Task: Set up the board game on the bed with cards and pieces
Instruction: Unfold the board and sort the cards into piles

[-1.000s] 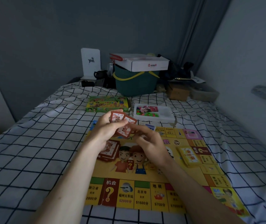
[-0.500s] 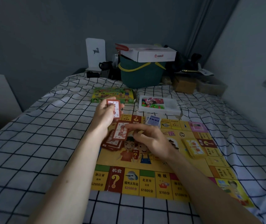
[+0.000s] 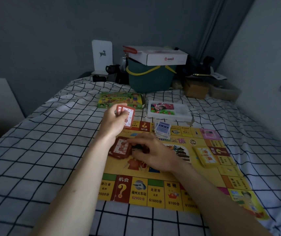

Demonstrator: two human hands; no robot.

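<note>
A yellow game board (image 3: 163, 174) lies flat on the checked bedsheet. My left hand (image 3: 113, 120) is raised above its far left corner and grips a small fan of red cards (image 3: 127, 116). My right hand (image 3: 150, 151) is down on the board with its fingertips on a loose pile of red cards (image 3: 120, 148). A blue card stack (image 3: 162, 129) sits near the board's far edge. A yellow card stack (image 3: 205, 155) lies on the right side of the board.
Beyond the board are a green game box (image 3: 120, 100) and a white tray of coloured pieces (image 3: 168, 109). A green basket (image 3: 150, 79) with a white carton on top, a brown box (image 3: 197, 90) and clutter stand at the bed's far end. A wall runs along the right.
My right hand took a red card from the fan down to the pile on the board. My left hand stayed raised with the remaining red cards.
</note>
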